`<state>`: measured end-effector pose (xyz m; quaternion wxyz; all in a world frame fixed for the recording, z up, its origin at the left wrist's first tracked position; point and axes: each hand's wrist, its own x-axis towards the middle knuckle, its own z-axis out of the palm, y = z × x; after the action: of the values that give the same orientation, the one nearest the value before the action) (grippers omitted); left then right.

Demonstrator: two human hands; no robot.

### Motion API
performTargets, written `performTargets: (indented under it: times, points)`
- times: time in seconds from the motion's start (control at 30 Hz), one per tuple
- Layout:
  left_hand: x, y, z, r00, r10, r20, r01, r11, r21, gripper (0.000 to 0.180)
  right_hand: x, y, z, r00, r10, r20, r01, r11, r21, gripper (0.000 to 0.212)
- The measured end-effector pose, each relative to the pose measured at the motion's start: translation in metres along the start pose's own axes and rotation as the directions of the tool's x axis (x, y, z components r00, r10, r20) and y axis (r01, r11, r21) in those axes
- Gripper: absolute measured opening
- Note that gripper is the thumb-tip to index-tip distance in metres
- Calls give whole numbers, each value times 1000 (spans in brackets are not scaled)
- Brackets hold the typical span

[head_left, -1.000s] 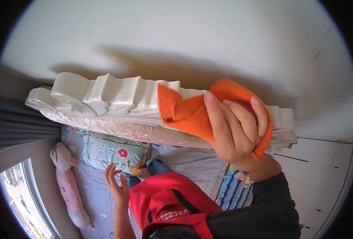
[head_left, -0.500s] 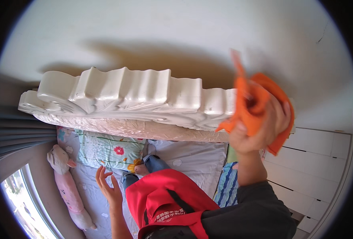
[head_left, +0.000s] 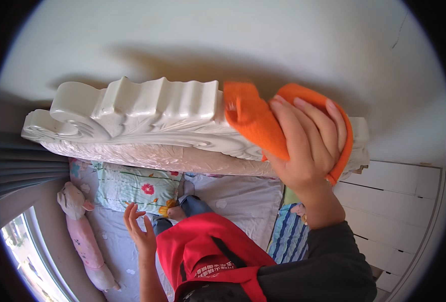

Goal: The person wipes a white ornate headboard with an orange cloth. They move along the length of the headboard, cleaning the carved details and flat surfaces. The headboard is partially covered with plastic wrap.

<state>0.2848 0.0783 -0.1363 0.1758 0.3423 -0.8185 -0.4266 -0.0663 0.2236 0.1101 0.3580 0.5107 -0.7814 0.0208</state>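
An orange cloth (head_left: 258,118) is gripped in my right hand (head_left: 311,143), which presses it along the top of a carved cream-white headboard (head_left: 137,108). The cloth wraps round both sides of that hand and covers part of the headboard's right half. My left hand (head_left: 140,229) hangs in the air over the bed, fingers apart and slightly curled, with nothing in it. Below the carving runs the headboard's pale padded panel (head_left: 182,158). I wear a red apron (head_left: 210,246).
On the bed's grey sheet (head_left: 238,196) lie a floral pillow (head_left: 132,189), a long pink plush toy (head_left: 84,241) and a blue striped pillow (head_left: 287,231). A window (head_left: 31,256) and grey curtain (head_left: 26,168) are at left, white drawers (head_left: 391,201) at right. Behind the headboard is a wall (head_left: 223,30).
My right hand has turned and moved left, laying the cloth further left over the headboard's top. The left hand has barely moved.
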Motion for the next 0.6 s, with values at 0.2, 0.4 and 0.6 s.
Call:
performTargets:
  times: [0.2, 0.4, 0.6]
  points:
    - [-1, -3, -8, 999, -19, -47, 19, 1000, -9, 50, 0, 2, -6, 1000, -28, -9, 27, 999, -41, 35]
    - [6, 1, -8, 1000, -9, -28, 8, 999, -40, 49, -15, -8, -10, 999, 25, -43, -24, 1000, 16, 33]
    - [2, -4, -11, 999, 28, -21, -28, 1000, -14, 50, 8, -13, -14, 988, 114, 106, -109, 993, -46, 35]
